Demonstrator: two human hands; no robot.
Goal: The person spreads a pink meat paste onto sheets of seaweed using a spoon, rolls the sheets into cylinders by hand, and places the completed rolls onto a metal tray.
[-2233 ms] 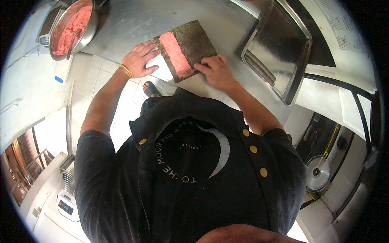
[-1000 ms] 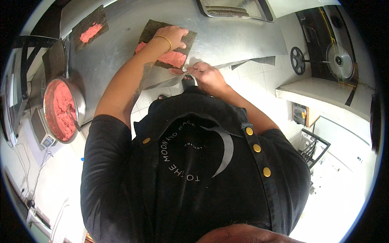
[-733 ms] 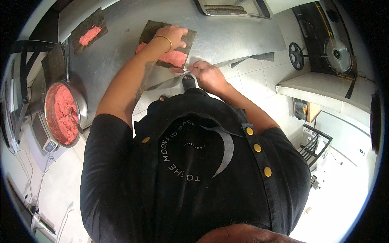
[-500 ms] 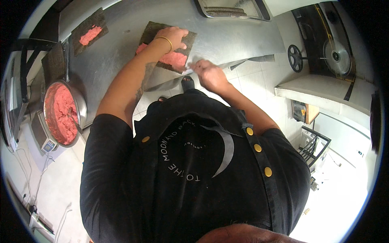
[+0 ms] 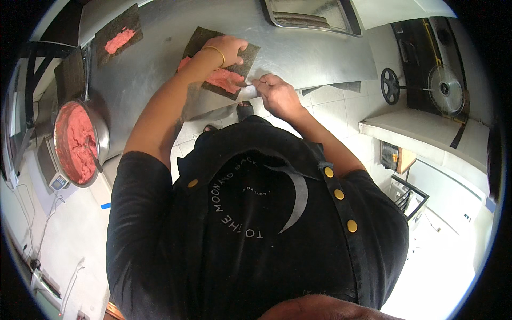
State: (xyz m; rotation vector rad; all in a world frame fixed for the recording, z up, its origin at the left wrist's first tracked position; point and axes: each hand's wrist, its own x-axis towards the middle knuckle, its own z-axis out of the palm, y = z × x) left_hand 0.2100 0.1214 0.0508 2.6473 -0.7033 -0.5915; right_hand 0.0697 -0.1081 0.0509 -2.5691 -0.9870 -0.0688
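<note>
1. Work pc.: dark-green sheet [image 5: 198,40] lies flat on steel bench [image 5: 304,58], approx. 11 o'clock from view ctr. (12 = top edge).
2. Pink paste [image 5: 226,80] forms a strip along sheet's 7 o'clock side; L forearm hides mid portion.
3. L hand [image 5: 226,50]: rests on sheet, at 12 o'clock of the strip's exposed end. Thumb stands apart from other fingers.
4. R hand [image 5: 278,95]: off sheet's 4 o'clock side. Fingers clamped on handle of small spoon [image 5: 242,84]; tip points toward 9 o'clock, at strip's R end. Exact tip contact: can't tell.
5. 2nd sheet [image 5: 128,50], w/ smaller paste patch: btwn 10 & 11 o'clock, well apart from 1st.
6. Metal bowl [image 5: 101,128]: 9 o'clock, holds pink paste; utensil handle [image 5: 97,162] leans out at bowl's 5 o'clock. Scale [image 5: 57,182] adj.; whether it carries bowl: can't tell.
7. Tray [image 5: 352,18]: 1 o'clock, dark rolls [image 5: 298,20] inside.
8. Fan [image 5: 447,88]: 2 o'clock, beyond bench.
</note>
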